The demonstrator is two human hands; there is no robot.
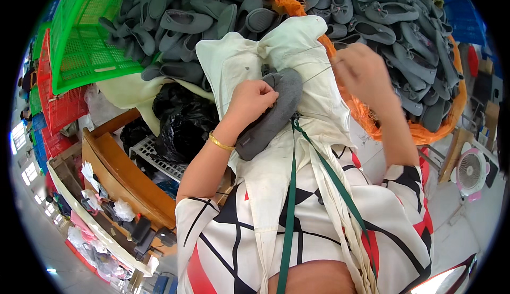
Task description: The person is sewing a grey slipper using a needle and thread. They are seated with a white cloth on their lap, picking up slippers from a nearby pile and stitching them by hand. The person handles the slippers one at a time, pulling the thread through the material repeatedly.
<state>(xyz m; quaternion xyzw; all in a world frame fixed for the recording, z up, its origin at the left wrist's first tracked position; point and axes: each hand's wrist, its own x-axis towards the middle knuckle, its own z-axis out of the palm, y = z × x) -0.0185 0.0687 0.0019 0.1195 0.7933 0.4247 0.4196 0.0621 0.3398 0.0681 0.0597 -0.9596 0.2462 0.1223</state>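
A dark grey cloth slipper [284, 94] lies tilted across my lap on a white apron [319, 94]. My left hand [248, 101] is closed on its upper edge, thumb and fingertips pinched together near the opening. Thin dark thread [319, 73] stretches from the slipper's toe end out to the right. At the far end of those strands my right hand [365, 73] is raised, smeared by motion, its fingers closed around the thread. Whether a needle is between those fingers is too blurred to tell. Dark green ribbons [291, 198] hang down over the apron.
Beyond my lap, grey slippers [186, 22] lie heaped beside a green plastic basket [90, 44]. More bow-trimmed slippers [393, 12] fill an orange sack [451, 110] at the right. Black plastic bags [183, 124] and a wooden drawer [125, 166] stand left; a fan [471, 171] stands right.
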